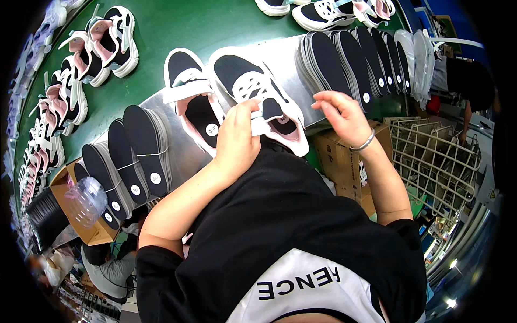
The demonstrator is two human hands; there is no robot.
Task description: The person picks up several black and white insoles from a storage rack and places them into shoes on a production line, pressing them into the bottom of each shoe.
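Two black-and-white sneakers with pink linings stand side by side on a metal plate, toes pointing away from me. My left hand (237,137) is closed on the right sneaker (242,75) at its tongue and collar. The left sneaker (183,67) has its white tongue folded forward, and a dark insole (200,116) with a round white label lies inside. My right hand (343,117) hovers right of the sneakers with curled fingers apart and nothing seen in it. A metal bracelet circles that wrist.
Stacked black insoles (326,64) stand at the right, banded insole bundles (142,140) at the left. More sneakers (113,40) line the green table (156,24). A clear plastic container (87,200) sits by a carton at lower left; a box (338,161) and wire basket (431,161) are right.
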